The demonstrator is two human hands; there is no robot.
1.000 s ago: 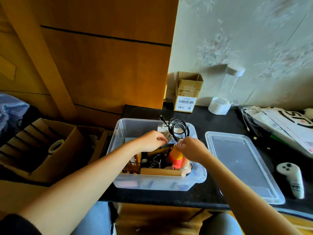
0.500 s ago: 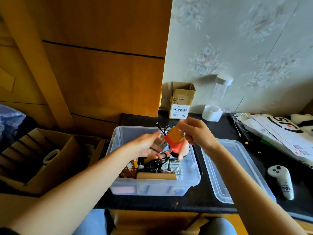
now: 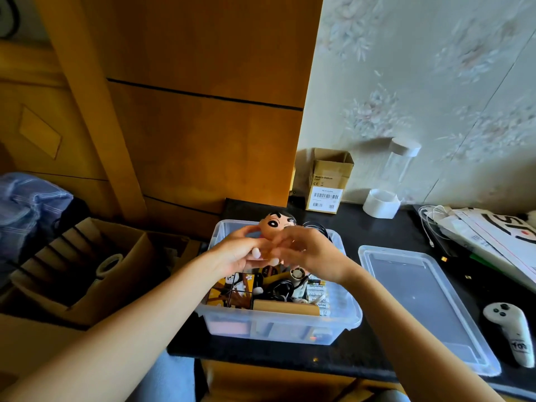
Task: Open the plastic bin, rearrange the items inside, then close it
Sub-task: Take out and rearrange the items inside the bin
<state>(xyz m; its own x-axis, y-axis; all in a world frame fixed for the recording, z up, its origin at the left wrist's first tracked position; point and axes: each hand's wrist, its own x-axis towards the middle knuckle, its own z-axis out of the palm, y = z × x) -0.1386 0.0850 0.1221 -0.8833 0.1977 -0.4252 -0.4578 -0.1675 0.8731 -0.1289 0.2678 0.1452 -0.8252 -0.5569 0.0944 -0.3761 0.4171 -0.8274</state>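
While both our left hand [image 3: 240, 253] and right hand [image 3: 304, 250] grip the cartoon-faced orange doll [image 3: 274, 227], we should pick a gap. Lower it gently into the clear plastic bin [image 3: 278, 323].

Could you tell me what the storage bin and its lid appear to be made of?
Bin: likely translucent, slightly frosted plastic; its contents show dimly through the wall. Lid: seemingly the same clear plastic, glossy, with the dark counter visible through it.

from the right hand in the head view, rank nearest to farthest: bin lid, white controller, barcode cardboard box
From the right hand:
1. bin lid, just to its right on the counter
2. cardboard box, behind it against the wall
3. white controller, far right, past the lid
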